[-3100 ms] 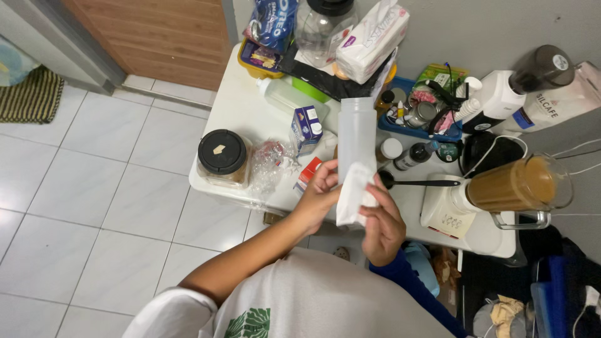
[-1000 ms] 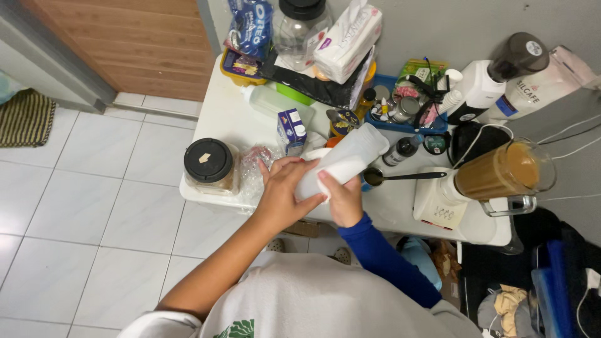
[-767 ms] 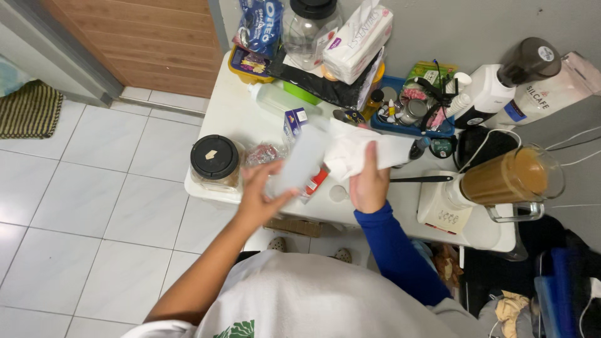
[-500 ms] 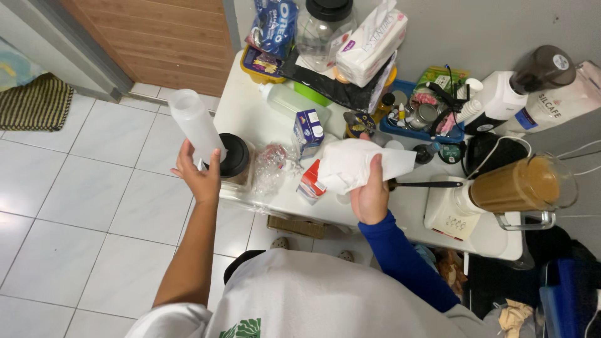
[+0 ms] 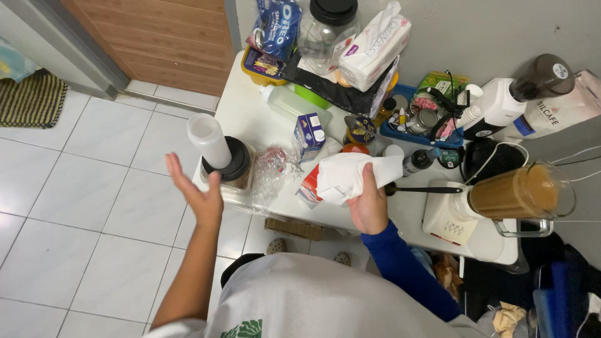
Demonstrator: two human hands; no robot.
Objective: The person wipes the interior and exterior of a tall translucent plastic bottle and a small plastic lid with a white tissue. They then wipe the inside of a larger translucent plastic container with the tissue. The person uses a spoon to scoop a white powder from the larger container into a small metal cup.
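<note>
— On the left side, gripping anything?

— No. Left hand [image 5: 197, 195] open, palm up, fingers spread, touching nothing. Just above the fingertips, a translucent tumbler [image 5: 210, 141], tilted, mouth toward the floor side.

— Standing on something, or in the air?

— Cannot tell. Seen against the black-lidded jar [image 5: 233, 164] at the near corner of the worktop [image 5: 250, 112], perhaps leaning on the lid, perhaps clear of it. Palm cupped underneath, probably as a guard in case of a fall.

— And the right side?

— Right hand [image 5: 369, 203] clamped on a bunched white cloth [image 5: 350, 175], thumb over the top, blue sleeve behind. Held up above the worktop edge, not laid down; likely for want of a bare spot there.

— Crowded, then?

— Very. Crumpled clear plastic [image 5: 274, 172] beside the jar, a small blue-and-white carton [image 5: 310, 133] behind that, a tissue pack [image 5: 374, 44] and a big clear jar [image 5: 328, 25] pushed back to the wall, presumably out of the way. To the right, a blender [image 5: 519, 191] full of brown liquid, upright on its base, well apart from both hands.

— Hands together or apart?

— Well apart: left out over the tiled floor [image 5: 75, 219], right over the worktop's front edge.
</note>
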